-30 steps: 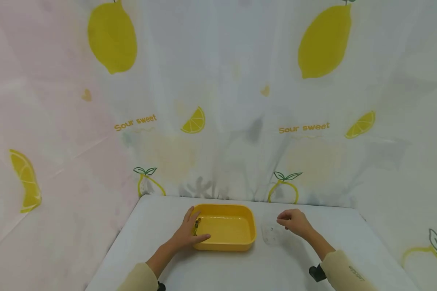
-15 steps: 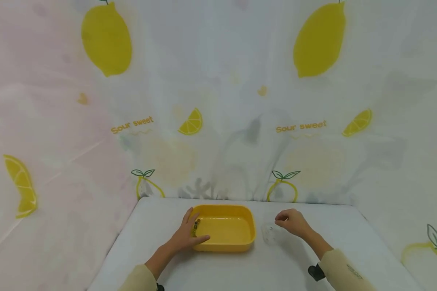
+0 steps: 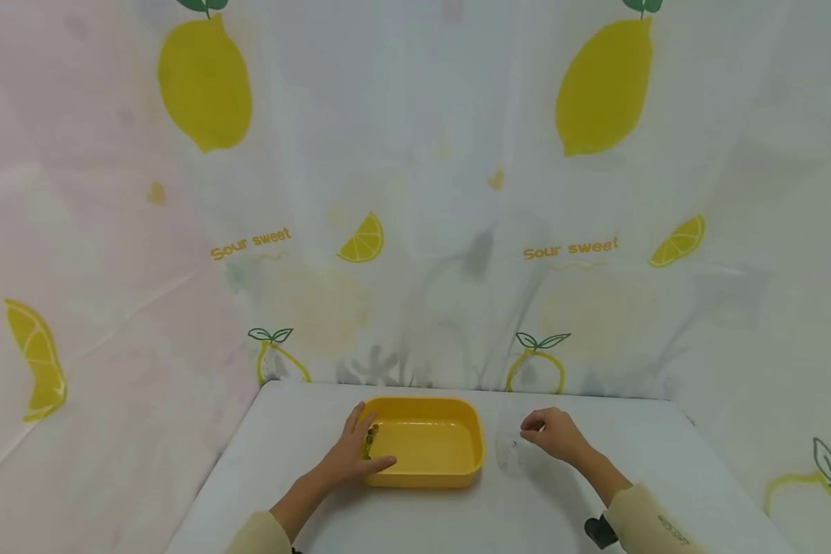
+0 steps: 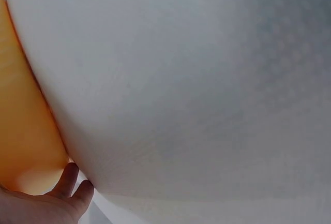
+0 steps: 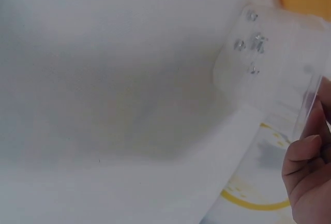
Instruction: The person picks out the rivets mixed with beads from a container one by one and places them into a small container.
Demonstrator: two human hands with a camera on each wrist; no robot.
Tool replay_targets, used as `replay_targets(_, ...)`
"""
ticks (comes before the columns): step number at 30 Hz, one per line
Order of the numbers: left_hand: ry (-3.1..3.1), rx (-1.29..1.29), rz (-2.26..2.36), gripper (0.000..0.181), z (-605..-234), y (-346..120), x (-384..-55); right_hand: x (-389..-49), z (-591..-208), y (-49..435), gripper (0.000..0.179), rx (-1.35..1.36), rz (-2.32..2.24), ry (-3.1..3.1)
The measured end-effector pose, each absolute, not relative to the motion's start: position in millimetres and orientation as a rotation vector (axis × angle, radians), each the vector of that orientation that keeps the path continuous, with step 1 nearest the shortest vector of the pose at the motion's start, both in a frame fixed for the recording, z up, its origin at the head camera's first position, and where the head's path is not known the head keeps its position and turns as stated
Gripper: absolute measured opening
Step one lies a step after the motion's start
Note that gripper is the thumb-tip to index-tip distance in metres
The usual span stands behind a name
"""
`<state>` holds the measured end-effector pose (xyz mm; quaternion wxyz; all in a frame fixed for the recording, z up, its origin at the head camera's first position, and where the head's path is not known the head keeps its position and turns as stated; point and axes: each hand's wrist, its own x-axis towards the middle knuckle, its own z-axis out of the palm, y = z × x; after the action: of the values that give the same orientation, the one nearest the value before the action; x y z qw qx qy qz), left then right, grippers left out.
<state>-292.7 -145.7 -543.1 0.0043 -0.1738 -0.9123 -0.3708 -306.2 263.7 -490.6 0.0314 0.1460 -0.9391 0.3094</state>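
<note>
A yellow plastic tray (image 3: 425,478) stands on the white table. My left hand (image 3: 346,455) lies spread over its left end, fingers at the far rim and thumb over the near side. Small green and brown beads (image 3: 370,442) lie inside beside that hand. Right of the tray is a see-through plastic box (image 5: 282,58) with several small clear beads (image 5: 257,43) showing in it. My right hand (image 3: 557,435) has its thumb and fingertips curled together at the box's edge and appears to pinch it. Whether a bead is between those fingertips cannot be seen.
The white table (image 3: 415,523) ends at the back against a hanging curtain (image 3: 443,308) printed with lemons. Its near part shows bare surface between the two forearms. A black strap piece (image 3: 600,531) sits below the right wrist.
The head view has tilted slightly upward, so the tray and hands sit a little lower in it. Both hands stay practically in place beside the tray and the box.
</note>
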Motion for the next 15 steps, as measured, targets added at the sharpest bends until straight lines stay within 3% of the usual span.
replay_targets(15, -2.882, -0.518, -1.159, 0.1, -540.7, -144.1, -293.4, -306.8, -491.3, 263.5, 0.005, 0.454, 0.881, -2.894)
